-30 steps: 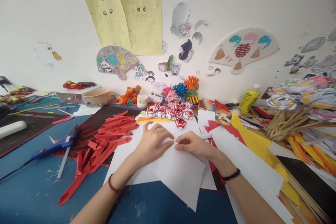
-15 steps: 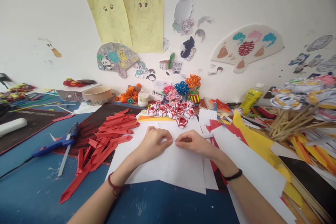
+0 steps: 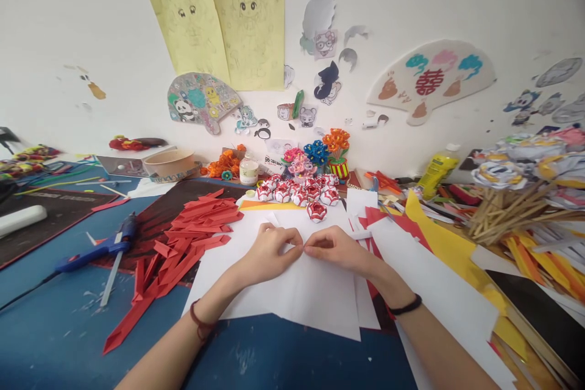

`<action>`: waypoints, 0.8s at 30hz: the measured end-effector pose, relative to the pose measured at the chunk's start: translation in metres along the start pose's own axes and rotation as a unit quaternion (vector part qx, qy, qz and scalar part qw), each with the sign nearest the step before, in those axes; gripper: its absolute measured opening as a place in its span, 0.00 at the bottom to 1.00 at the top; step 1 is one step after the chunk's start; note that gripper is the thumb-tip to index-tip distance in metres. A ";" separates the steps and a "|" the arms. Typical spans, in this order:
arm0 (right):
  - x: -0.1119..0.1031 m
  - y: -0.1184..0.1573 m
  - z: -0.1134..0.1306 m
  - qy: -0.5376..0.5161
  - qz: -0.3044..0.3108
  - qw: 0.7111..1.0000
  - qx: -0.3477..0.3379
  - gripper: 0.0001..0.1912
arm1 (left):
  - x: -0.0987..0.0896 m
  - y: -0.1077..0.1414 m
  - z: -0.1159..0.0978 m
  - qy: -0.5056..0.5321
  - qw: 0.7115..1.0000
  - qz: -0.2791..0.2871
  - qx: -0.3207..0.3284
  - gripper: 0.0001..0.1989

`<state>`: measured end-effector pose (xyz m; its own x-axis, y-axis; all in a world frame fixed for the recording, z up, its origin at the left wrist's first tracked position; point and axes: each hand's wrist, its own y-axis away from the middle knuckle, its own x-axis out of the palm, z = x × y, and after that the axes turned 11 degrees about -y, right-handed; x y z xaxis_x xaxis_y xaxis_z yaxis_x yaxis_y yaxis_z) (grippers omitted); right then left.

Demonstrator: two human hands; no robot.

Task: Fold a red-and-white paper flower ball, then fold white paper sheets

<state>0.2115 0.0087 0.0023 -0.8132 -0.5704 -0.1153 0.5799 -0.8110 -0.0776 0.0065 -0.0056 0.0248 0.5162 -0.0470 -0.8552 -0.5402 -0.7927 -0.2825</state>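
Note:
My left hand [image 3: 274, 253] and my right hand [image 3: 336, 248] meet over white paper sheets [image 3: 315, 298], thumbs and fingertips pinched and nearly touching. Between the hands, what they hold looks like white paper, but it blends with the sheets below and cannot be made out. Just beyond my fingers sits a red and white paper flower [image 3: 317, 212], with several more like it [image 3: 299, 195] behind. Folded red paper strips [image 3: 187, 234] lie in a heap left of my left hand.
A blue glue gun [image 3: 98, 251] lies at the left. White sheets [image 3: 434, 274] and yellow paper [image 3: 448, 250] spread on the right. Farther back stand a yellow bottle [image 3: 439, 172], a small jar [image 3: 249, 172], a beige bowl [image 3: 170, 163] and paper flowers on sticks [image 3: 503, 213].
My hands keep almost the same place and pinch; the left fingers have shifted very slightly right. The near edge of the white paper under them has moved a little.

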 end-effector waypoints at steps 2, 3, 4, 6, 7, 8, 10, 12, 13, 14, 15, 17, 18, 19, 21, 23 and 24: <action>0.000 -0.001 -0.001 0.001 -0.007 1.000 0.004 0.15 | 0.001 0.000 -0.001 0.000 1.000 0.001 0.007 0.07; 0.001 -0.001 -0.001 -0.001 -0.011 1.000 0.004 0.14 | 0.001 0.000 -0.002 0.002 1.000 0.000 0.010 0.07; 0.001 -0.002 -0.001 -0.004 -0.016 1.000 0.003 0.13 | 0.001 0.000 -0.002 0.005 1.000 -0.002 0.012 0.07; 0.002 -0.002 -0.001 -0.014 -0.025 1.000 -0.005 0.12 | 0.001 0.000 -0.004 0.017 1.000 -0.010 0.012 0.08; 0.002 -0.002 0.000 -0.020 -0.031 0.999 -0.010 0.11 | 0.001 0.000 -0.005 0.026 0.999 -0.015 0.010 0.08; 0.002 -0.002 0.001 -0.027 -0.036 0.999 -0.015 0.11 | 0.002 0.000 -0.005 0.035 0.999 -0.021 0.010 0.08; 0.003 -0.001 0.004 -0.041 -0.046 0.998 -0.023 0.10 | 0.003 -0.001 -0.005 0.048 0.998 -0.032 0.010 0.08; 0.003 -0.001 0.005 -0.051 -0.054 0.997 -0.030 0.10 | 0.004 -0.001 -0.004 0.051 0.998 -0.045 0.009 0.08; 0.004 -0.001 0.006 -0.055 -0.056 0.996 -0.032 0.10 | 0.004 -0.001 -0.004 0.051 0.997 -0.052 0.009 0.08; 0.004 -0.001 0.006 -0.059 -0.059 0.996 -0.033 0.10 | 0.005 -0.002 -0.003 0.051 0.997 -0.058 0.010 0.07; 0.005 -0.001 0.007 -0.063 -0.062 0.996 -0.033 0.10 | 0.005 -0.002 -0.003 0.051 0.997 -0.065 0.012 0.07; 0.006 0.000 0.007 -0.071 -0.066 0.995 -0.031 0.10 | 0.006 -0.002 -0.002 0.049 0.996 -0.073 0.018 0.07; 0.006 0.000 0.008 -0.072 -0.068 0.995 -0.029 0.10 | 0.006 -0.002 -0.002 0.047 0.996 -0.076 0.020 0.07; 0.007 0.000 0.008 -0.072 -0.071 0.994 -0.029 0.10 | 0.007 -0.002 -0.002 0.044 0.996 -0.077 0.022 0.07; 0.008 0.001 0.009 -0.068 -0.075 0.994 -0.032 0.09 | 0.008 -0.002 -0.001 0.038 0.996 -0.079 0.026 0.07; 0.009 0.001 0.009 -0.068 -0.079 0.994 -0.037 0.09 | 0.009 -0.002 0.000 0.037 0.996 -0.083 0.028 0.07; 0.009 0.000 0.009 -0.069 -0.080 0.994 -0.039 0.09 | 0.009 -0.002 0.000 0.037 0.995 -0.085 0.027 0.07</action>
<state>0.2041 0.0021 0.0105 -0.8915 -0.4512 0.0405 0.4399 -0.8836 -0.1606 0.0120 -0.0046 0.0170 0.6494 0.0379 -0.7595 -0.4756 -0.7591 -0.4445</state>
